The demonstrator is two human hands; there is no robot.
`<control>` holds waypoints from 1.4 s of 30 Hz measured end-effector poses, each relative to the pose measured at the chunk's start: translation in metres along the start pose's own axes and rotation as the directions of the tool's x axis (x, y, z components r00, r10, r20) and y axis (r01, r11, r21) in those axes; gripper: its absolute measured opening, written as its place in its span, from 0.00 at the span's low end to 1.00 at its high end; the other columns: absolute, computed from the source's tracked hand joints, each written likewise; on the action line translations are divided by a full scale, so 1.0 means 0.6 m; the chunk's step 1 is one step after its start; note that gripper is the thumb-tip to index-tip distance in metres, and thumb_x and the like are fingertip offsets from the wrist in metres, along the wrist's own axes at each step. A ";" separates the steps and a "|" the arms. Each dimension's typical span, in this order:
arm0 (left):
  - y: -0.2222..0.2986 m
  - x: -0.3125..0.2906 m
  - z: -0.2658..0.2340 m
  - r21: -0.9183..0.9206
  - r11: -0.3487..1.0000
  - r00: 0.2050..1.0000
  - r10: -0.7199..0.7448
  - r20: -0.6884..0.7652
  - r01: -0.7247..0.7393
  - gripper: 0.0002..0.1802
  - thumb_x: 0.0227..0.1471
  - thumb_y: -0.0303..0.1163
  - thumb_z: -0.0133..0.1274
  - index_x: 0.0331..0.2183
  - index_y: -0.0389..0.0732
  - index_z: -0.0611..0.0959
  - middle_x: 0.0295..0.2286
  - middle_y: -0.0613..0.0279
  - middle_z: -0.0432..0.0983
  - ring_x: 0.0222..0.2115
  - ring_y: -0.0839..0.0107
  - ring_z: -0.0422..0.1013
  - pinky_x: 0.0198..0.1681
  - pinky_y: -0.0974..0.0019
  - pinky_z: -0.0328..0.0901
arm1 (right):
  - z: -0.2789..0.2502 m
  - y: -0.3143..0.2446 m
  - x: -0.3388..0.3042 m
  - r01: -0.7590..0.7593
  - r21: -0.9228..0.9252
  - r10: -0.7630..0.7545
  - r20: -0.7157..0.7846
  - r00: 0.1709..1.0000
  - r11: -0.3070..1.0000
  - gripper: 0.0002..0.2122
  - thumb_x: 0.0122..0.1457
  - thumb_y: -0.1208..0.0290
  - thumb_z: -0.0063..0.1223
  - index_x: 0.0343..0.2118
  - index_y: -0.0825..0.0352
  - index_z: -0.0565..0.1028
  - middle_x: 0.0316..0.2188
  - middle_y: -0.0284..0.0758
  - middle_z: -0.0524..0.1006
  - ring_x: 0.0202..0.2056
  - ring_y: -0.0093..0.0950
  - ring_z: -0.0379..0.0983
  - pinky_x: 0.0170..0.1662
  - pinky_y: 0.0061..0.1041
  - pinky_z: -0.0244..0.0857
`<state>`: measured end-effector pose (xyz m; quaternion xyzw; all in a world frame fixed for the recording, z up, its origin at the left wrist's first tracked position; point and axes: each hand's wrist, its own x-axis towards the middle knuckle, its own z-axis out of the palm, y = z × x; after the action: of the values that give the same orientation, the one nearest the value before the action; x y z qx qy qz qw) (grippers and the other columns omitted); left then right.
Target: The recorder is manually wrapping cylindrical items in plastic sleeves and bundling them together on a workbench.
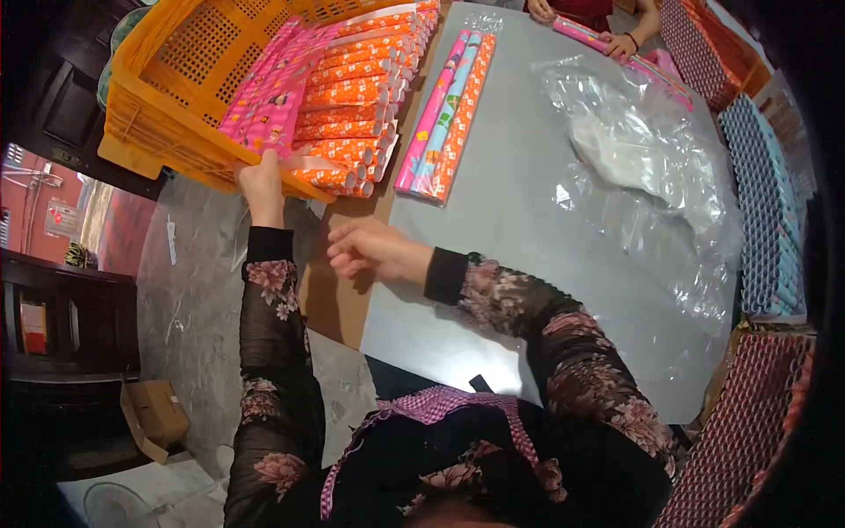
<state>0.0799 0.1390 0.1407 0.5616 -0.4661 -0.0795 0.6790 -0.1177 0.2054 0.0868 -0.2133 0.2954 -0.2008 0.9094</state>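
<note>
My left hand [260, 182] is closed at the near rim of a yellow-orange plastic crate [167, 132], against the ends of the rolls inside. Its fingertips are hidden, so what they grip is unclear. Pink patterned rolls [268, 101] and stacked orange patterned rolls [348, 114], seemingly gift wrap in clear film, fill the crate's right part. My right hand [374, 250] hovers over the table's left edge, fingers loosely bent and apart, holding nothing. Beyond it on the grey table [493, 229] lies a film-wrapped set of three rolls [447, 119]: pink, light blue and orange.
Crumpled clear plastic bags [634, 158] spread over the table's right side. Across the table, another person's hands [620, 46] hold pink rolls [581, 35]. Stacks of blue rolls [764, 207] and red rolls [739, 431] line the right. A cardboard box [158, 418] sits lower left.
</note>
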 end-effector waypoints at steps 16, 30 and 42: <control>-0.024 -0.015 0.003 0.169 0.986 1.000 0.010 0.004 -0.011 0.27 0.48 0.30 0.60 0.46 0.26 0.70 0.43 0.42 0.72 0.45 0.50 0.69 0.51 0.55 0.61 | -0.172 -0.188 0.038 0.293 -0.824 -0.541 0.546 0.640 -0.485 0.11 0.58 0.59 0.51 0.32 0.62 0.78 0.30 0.38 0.77 0.39 0.36 0.72 0.53 0.37 0.57; 0.002 -0.083 -0.034 0.154 0.983 0.987 0.076 0.143 -0.098 0.36 0.56 0.37 0.56 0.57 0.25 0.62 0.53 0.39 0.66 0.53 0.54 0.64 0.57 0.59 0.57 | -0.296 -0.255 -0.016 0.251 -0.720 -0.423 0.612 0.668 -0.647 0.10 0.58 0.64 0.49 0.28 0.64 0.78 0.32 0.34 0.75 0.41 0.35 0.70 0.51 0.32 0.61; -0.051 -0.276 -0.113 0.689 0.698 0.866 -0.452 0.215 0.194 0.33 0.60 0.43 0.46 0.57 0.29 0.63 0.55 0.37 0.63 0.54 0.42 0.62 0.57 0.53 0.58 | -0.230 -0.310 0.114 0.210 -0.947 -0.813 -0.081 0.577 0.243 0.11 0.54 0.69 0.52 0.30 0.71 0.81 0.18 0.43 0.78 0.19 0.36 0.77 0.25 0.34 0.70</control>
<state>0.0502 0.2792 0.0293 0.8092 -0.4745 -0.1381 0.3177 -0.1972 -0.0194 0.0490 -0.6590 0.5136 -0.3794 0.3975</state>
